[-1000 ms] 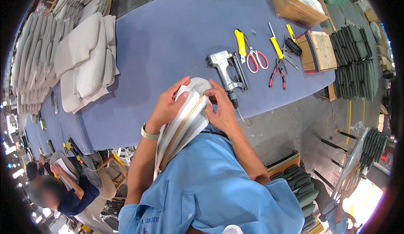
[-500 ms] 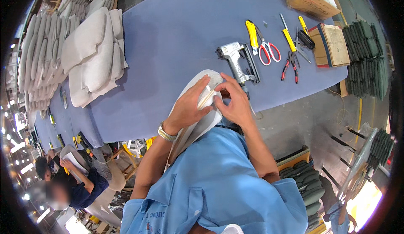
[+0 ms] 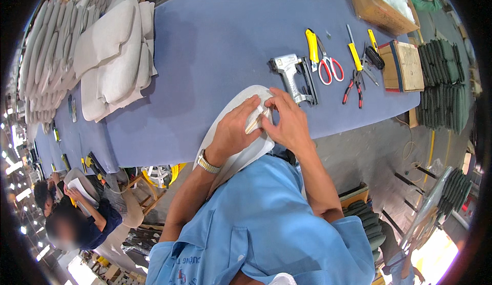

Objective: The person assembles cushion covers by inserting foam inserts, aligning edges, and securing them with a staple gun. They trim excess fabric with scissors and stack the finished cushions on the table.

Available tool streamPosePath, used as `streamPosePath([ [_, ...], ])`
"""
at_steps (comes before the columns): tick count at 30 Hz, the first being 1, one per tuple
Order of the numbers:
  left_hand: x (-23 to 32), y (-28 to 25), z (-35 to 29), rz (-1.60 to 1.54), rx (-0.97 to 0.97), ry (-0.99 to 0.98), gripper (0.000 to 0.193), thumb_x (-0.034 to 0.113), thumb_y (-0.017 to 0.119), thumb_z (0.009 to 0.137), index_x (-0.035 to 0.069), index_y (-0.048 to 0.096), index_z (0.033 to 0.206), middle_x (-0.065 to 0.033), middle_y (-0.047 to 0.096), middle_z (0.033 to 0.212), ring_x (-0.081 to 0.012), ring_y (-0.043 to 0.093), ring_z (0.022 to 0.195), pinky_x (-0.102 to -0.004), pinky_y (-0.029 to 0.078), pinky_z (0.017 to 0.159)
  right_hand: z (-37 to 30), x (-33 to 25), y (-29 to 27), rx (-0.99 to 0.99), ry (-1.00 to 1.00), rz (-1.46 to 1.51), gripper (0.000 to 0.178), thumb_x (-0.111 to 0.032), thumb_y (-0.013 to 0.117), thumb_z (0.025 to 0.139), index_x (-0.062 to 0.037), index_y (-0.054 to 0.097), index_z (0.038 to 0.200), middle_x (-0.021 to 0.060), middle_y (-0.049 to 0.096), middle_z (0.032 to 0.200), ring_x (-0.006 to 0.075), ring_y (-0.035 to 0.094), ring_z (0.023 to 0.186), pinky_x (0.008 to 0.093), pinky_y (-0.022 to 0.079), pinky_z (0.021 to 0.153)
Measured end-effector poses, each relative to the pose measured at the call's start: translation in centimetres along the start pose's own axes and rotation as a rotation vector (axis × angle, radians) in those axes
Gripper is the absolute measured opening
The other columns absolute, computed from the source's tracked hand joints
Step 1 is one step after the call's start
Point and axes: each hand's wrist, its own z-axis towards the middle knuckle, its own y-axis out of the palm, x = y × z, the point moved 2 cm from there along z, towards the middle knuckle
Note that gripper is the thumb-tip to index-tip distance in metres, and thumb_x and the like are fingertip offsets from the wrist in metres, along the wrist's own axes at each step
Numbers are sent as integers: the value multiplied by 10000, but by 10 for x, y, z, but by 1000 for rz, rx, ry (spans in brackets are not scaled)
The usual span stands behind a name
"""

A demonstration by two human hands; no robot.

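Observation:
A light grey padded cushion piece (image 3: 245, 158) leans between my body and the table's near edge. My left hand (image 3: 231, 131) lies over its left part, fingers together and pressing on it, thumb apart. At the upper right edge of the piece, my right hand (image 3: 291, 121) bends its fingers over the rim, with the thumb close to the fingertips. Between both hands shows a narrow cream strip (image 3: 253, 124); its far end is hidden by the fingers. Just beyond my right hand lies a silver staple gun (image 3: 291, 75).
On the blue-grey table (image 3: 205, 44) lie red-handled scissors (image 3: 330, 70), a yellow utility knife (image 3: 312, 47) and pliers (image 3: 353, 88). Boxes (image 3: 402, 66) stand at the right. Grey cushion pieces (image 3: 110, 54) are stacked left. A co-worker (image 3: 97, 218) sits at lower left.
The view has shifted slightly. My right thumb has come nearer to my left hand over the strip, and less of the strip shows. Both hands stay on the cushion piece.

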Motion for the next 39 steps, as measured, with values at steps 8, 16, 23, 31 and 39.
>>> streamPosePath([
  [8,11,-6,8,7,-53,-25,854,109,804,751,-20,417,1501,-233,384,1593,-384,415,1449,-433,368,1184,-2,0,4,39,-101,-12,119,-65,712,860,-45,641,954,116,661,1239,332,666,1008,412,555,806],
  [16,-5,4,6,-17,-115,-15,784,22,671,805,74,417,1545,-159,397,1612,-342,367,1495,-551,272,1213,-16,14,18,150,-166,1,155,3,715,845,-25,651,984,129,655,1228,328,664,977,400,555,810],
  [23,-11,14,-2,20,-40,4,611,14,678,804,70,594,1407,-128,565,1484,-281,483,1427,-537,261,1227,-28,22,26,171,-57,95,156,22,736,832,-39,676,962,139,636,1278,276,666,1023,354,549,851],
  [31,-17,12,-2,-26,42,50,565,-8,690,778,77,657,1336,-126,628,1412,-279,562,1356,-572,265,1217,-29,29,49,200,551,622,530,-272,647,1013,-16,433,1425,221,592,1338,236,622,1078,364,511,927],
  [39,-19,8,1,-4,81,109,554,-59,673,778,52,623,1318,-148,602,1440,-318,531,1385,-556,295,1210,-29,23,71,177,456,743,578,-286,552,1074,-6,339,1533,177,525,1412,234,499,1311,351,409,1085],
])
